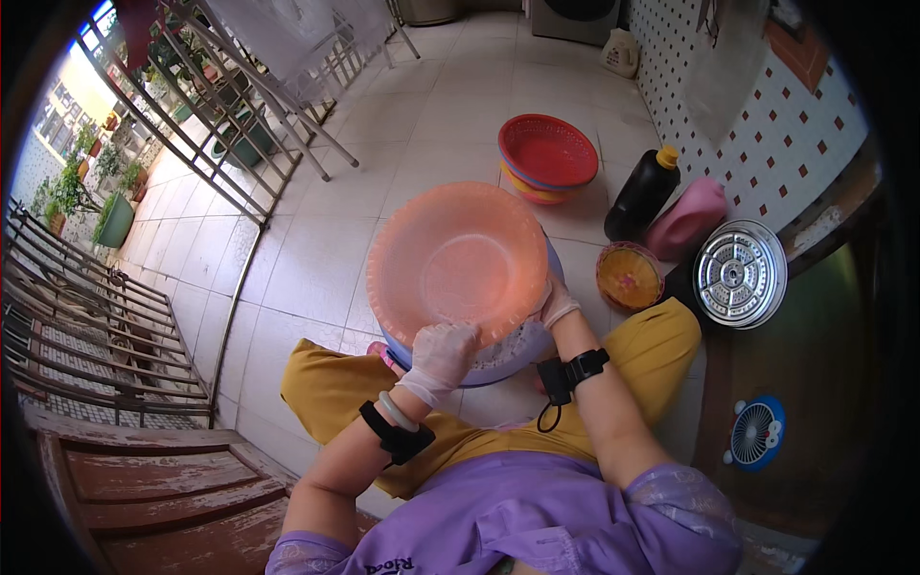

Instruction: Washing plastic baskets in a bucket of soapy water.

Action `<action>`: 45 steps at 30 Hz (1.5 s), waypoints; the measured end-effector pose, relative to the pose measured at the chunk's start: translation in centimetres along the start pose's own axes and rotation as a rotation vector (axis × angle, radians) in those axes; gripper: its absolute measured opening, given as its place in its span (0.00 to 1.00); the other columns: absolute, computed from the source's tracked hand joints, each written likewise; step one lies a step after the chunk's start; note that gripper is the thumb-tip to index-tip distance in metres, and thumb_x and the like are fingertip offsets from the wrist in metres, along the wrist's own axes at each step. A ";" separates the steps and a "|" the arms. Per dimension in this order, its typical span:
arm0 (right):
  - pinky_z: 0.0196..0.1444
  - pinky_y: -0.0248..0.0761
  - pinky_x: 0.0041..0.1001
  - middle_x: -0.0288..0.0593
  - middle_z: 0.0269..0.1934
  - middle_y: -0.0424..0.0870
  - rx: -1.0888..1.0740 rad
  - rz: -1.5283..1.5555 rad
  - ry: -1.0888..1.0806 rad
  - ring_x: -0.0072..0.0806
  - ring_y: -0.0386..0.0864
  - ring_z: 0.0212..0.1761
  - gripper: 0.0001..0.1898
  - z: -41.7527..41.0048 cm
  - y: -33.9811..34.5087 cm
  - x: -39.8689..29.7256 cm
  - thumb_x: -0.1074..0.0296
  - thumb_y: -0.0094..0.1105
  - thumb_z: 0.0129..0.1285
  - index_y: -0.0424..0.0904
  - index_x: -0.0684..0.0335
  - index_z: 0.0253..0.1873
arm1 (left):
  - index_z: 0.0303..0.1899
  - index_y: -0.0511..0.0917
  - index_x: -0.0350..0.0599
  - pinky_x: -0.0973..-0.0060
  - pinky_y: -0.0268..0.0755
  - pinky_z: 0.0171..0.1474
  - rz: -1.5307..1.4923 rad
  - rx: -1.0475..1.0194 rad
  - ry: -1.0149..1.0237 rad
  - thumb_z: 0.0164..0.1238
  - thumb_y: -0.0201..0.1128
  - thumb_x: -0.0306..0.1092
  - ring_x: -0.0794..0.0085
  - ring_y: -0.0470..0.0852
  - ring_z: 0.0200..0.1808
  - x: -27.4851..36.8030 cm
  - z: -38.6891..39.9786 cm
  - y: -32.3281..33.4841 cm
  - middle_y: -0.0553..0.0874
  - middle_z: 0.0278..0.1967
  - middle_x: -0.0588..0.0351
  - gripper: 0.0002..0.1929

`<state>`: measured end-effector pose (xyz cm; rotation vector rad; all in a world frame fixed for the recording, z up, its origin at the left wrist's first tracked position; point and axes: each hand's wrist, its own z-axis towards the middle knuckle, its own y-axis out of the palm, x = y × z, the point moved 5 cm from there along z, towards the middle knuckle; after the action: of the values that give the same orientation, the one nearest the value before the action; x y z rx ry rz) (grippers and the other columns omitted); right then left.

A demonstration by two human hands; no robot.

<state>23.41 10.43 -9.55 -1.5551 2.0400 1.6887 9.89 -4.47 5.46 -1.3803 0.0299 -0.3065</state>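
An orange plastic basin (460,262) is tilted over a blue tub (496,375) of sudsy water on the floor between my knees. My left hand (442,356), in a thin translucent glove, grips the basin's near rim. At the basin's right side my right hand (557,302), gloved the same way, holds the rim; its fingertips are partly hidden. White foam (507,348) shows in the tub below the basin's near edge. The basin covers most of the tub from view.
Stacked plastic baskets, a red one (550,152) on top, stand beyond the tub. To the right are a black bottle (642,194), a pink bottle (688,218), a small woven basket (630,277) and a metal steamer tray (740,273). A drying rack (295,118) and metal gate (108,323) stand left.
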 end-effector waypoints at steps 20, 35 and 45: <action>0.22 0.70 0.25 0.36 0.24 0.78 0.181 -0.452 -0.073 0.24 0.77 0.21 0.09 -1.7 2.4 -4.3 0.71 0.66 0.52 0.76 0.64 0.35 | 0.71 0.49 0.43 0.48 0.43 0.70 -0.381 0.569 -0.365 0.50 0.71 0.36 0.52 0.47 0.74 -9.5 -0.5 -4.2 0.48 0.72 0.44 0.48; 0.57 0.67 0.31 0.53 0.52 0.77 0.309 -1.186 -0.363 0.41 0.76 0.54 0.29 0.6 3.0 -4.5 0.58 0.67 0.55 0.70 0.72 0.56 | 0.57 0.70 0.43 0.52 0.79 0.41 -1.760 0.154 -1.168 0.59 0.56 0.25 0.54 0.80 0.44 -14.3 -3.5 4.5 0.77 0.46 0.49 0.21; 0.56 0.66 0.31 0.55 0.50 0.76 0.223 -1.340 -0.107 0.43 0.75 0.54 0.28 2.5 3.2 -5.9 0.51 0.68 0.52 0.72 0.69 0.49 | 0.56 0.72 0.41 0.62 0.81 0.33 -1.508 0.382 -1.120 0.59 0.58 0.26 0.61 0.80 0.37 -14.9 -2.7 3.8 0.79 0.43 0.52 0.21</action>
<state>22.70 15.65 -4.75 -1.9100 0.6345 0.8934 -4.17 -3.06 -1.06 -0.7811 -1.9396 -0.6643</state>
